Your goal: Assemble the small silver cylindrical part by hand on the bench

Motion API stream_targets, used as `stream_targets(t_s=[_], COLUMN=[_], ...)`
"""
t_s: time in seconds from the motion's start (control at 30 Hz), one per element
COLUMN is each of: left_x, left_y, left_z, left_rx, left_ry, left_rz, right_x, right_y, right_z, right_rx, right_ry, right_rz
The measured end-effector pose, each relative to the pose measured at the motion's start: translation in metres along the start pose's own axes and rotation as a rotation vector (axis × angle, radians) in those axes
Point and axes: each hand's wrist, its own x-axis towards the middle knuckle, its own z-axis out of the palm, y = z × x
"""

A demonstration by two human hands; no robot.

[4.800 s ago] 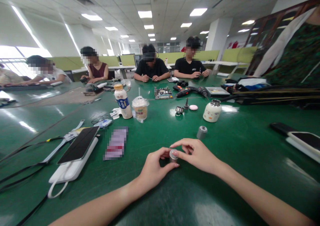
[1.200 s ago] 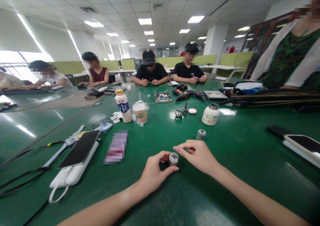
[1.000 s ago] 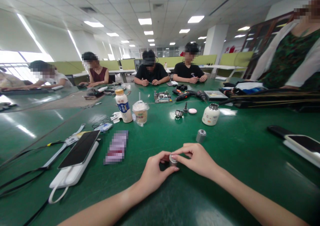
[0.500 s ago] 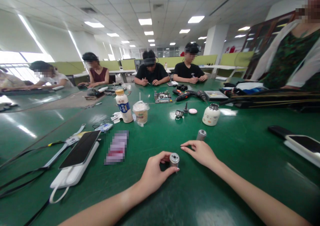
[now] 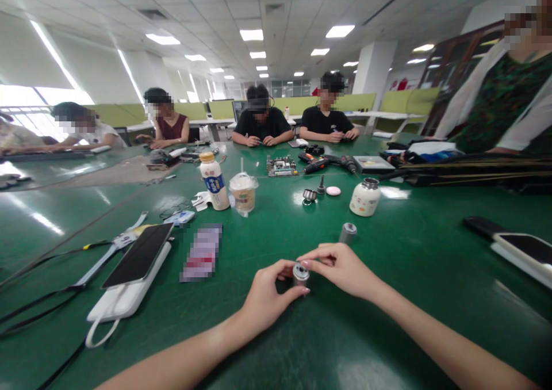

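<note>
Now gripping a small metal cylinder with the left hand, upright on the table. Pinching its top with the right hand, reaching in from the right, just as near.

Two metal cylinders (both toward the table's near edge), one milk bottle, one sealed cup, one white jar, two black-shirted people at far edge.

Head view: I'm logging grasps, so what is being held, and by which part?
The left hand pinches the small metal cylinder by its lower side; the right hand grips its top end with its fingertips.
</note>
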Motion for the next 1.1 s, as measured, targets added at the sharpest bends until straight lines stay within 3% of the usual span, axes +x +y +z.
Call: stream_targets(t_s=[0.33, 0.5, 0.83, 0.93, 1.1], left_x=[0.0, 0.001, -0.001, -0.002, -0.001], left_y=[0.001, 0.0, 0.007, 0.007, 0.004], left_z=[0.0, 0.0, -0.002, -0.004, -0.005], left_rx=[0.002, 0.0, -0.021, 0.017, -0.003], left_ry=[0.003, 0.009, 0.03, 0.026, 0.035], left_rz=[0.007, -0.001, 0.015, 0.048, 0.074], right_x=[-0.008, -0.007, -0.001, 0.001, 0.002], right_y=[-0.009, -0.009, 0.008, 0.015, 0.028], right_z=[0.007, 0.008, 0.013, 0.015, 0.009], right_rx=[-0.117, -0.147, 0.028, 0.123, 0.371], right_ry=[0.009, 0.132, 0.173, 0.106, -0.215], right_rz=[-0.043, -0.012, 0.071, 0.059, 0.033])
